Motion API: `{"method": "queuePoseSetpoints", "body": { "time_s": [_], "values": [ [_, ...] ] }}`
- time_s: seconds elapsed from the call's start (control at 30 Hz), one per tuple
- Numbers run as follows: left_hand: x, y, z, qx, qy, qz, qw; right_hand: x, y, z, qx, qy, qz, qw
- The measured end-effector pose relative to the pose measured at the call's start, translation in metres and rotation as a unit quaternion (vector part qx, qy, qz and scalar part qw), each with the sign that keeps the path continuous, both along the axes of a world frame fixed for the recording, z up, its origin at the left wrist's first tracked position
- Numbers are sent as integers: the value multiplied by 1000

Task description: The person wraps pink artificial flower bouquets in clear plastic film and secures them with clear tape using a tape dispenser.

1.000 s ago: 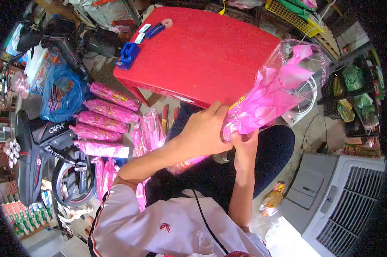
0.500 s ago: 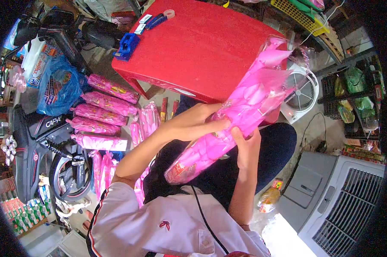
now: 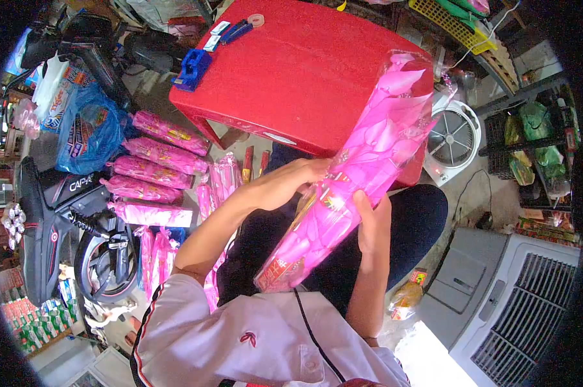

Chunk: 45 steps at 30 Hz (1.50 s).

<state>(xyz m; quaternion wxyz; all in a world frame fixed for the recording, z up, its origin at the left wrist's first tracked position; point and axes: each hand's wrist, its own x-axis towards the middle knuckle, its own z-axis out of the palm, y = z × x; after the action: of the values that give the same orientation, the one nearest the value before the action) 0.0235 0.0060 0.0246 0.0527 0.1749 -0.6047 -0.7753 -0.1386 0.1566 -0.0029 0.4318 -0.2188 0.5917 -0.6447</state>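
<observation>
1. The pink packet slanted upward in front of the red bench, its upper end covering part of the bench's near right corner.
2. Just short of the bench, the right hand gripped the packet's side, thumb across its front.
3. Nearer the bench, the left hand touched the packet's other edge; its fingers were partly hidden, so how closed this grip was could not be told.
4. Left of the bench lay pink bundles.
5. Right of the bench was a white fan.
6. Along the bench's left side sat a blue tape holder.
</observation>
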Motion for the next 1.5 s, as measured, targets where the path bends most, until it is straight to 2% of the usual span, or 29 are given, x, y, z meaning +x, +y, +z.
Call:
{"method": "queuePoseSetpoints", "body": {
  "time_s": [0.13,0.23,0.33,0.43,0.53,0.63,0.8,0.93,1.0,1.1,1.13,1.2,1.3,1.33,1.43,1.5],
  "values": [
    [2,1,3,65,5,-16,998,0,0,6,-3,6,18,1000],
    [5,1,3,40,24,-29,998,1,0,7,-12,-13,27,999],
    [4,-2,3,-64,27,-48,996,2,-1,9,-26,-30,30,999],
    [1,-1,9,-81,49,-78,992,3,-2,8,-33,-31,31,998],
    [-3,5,5,-27,76,-57,995,3,-2,8,-30,-34,30,999],
    [-5,4,0,-72,70,-52,994,4,-1,5,-25,-42,21,999],
    [-7,4,-1,-78,70,-43,994,3,-1,5,-20,-32,18,999],
    [-6,11,9,-141,40,34,989,10,-5,13,-39,26,-27,999],
    [-7,15,7,-127,41,56,989,14,-4,12,-46,46,-53,996],
    [-8,21,-5,-158,60,77,983,18,1,12,3,156,-57,986],
    [-9,23,-9,-176,71,82,978,21,2,18,4,190,-87,978],
    [-7,27,-12,-145,60,84,984,30,2,35,5,256,-148,955],
    [-5,29,-14,-162,37,91,982,29,5,34,-39,358,-177,916],
    [-5,29,-14,-178,29,93,979,23,7,35,-34,448,-153,880],
    [-4,25,3,-186,12,56,981,14,14,42,-10,431,-40,901],
    [-5,27,1,-198,29,74,977,13,11,47,-25,423,-11,906]
  ]
}}
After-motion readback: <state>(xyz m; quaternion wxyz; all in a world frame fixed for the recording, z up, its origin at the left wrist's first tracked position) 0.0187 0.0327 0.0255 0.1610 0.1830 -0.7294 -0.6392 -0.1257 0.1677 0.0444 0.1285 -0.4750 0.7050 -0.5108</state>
